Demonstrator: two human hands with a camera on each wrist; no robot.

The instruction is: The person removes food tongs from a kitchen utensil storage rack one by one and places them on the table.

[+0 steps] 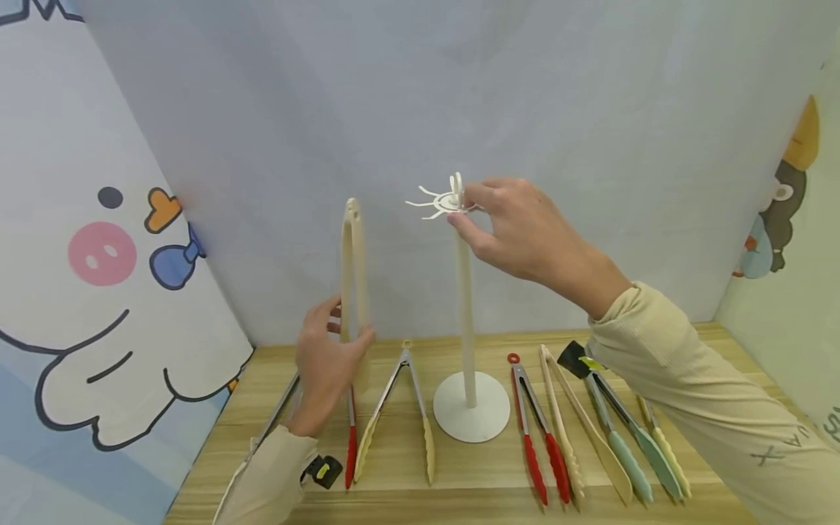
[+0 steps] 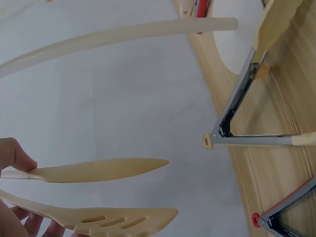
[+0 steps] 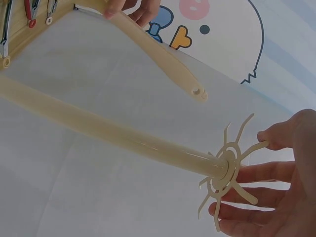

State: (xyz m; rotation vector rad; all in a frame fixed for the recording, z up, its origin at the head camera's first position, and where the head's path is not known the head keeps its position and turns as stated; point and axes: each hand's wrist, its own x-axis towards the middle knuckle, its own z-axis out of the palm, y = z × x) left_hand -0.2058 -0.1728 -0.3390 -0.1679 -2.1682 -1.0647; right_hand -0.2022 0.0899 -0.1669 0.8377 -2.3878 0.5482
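My left hand holds a pair of cream tongs upright, hinge end up, left of a white stand. In the left wrist view the tongs' two flat ends are spread apart, and one is slotted. The right hand is at the stand's top, pinching the edge of its hook ring. From the right wrist view, the thumb touches one hook while the other fingers lie behind the ring. No tongs hang on the visible hooks.
On the wooden table, cream-tipped tongs stand left of the round base. To its right lie red tongs, beige tongs and green tongs. More tongs lie under the left arm. A grey cloth backs the table.
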